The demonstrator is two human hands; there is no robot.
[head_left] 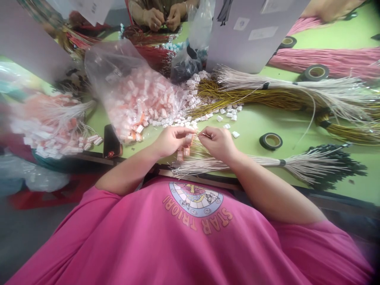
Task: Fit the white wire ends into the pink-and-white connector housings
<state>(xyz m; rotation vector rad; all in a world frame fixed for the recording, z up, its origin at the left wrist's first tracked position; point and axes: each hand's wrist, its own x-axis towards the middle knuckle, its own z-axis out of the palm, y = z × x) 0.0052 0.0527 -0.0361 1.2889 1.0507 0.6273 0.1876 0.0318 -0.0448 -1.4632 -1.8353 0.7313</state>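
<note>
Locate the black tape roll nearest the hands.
In the head view, the black tape roll lies right of the right hand, between the yellow wires and the black-ended white wires.

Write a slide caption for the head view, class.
Left hand and right hand held close together near pale wires and a bag of connectors.

Here the left hand (173, 141) pinches a small white connector (189, 136), and the right hand (221, 143) has its fingertips pressed together just beside it! A pale wire bundle (261, 160) passes under the right forearm (267, 184); beyond the left, a clear bag (114, 59) bulges with connectors, and across the green table (249, 122) sits a co-worker.
</note>
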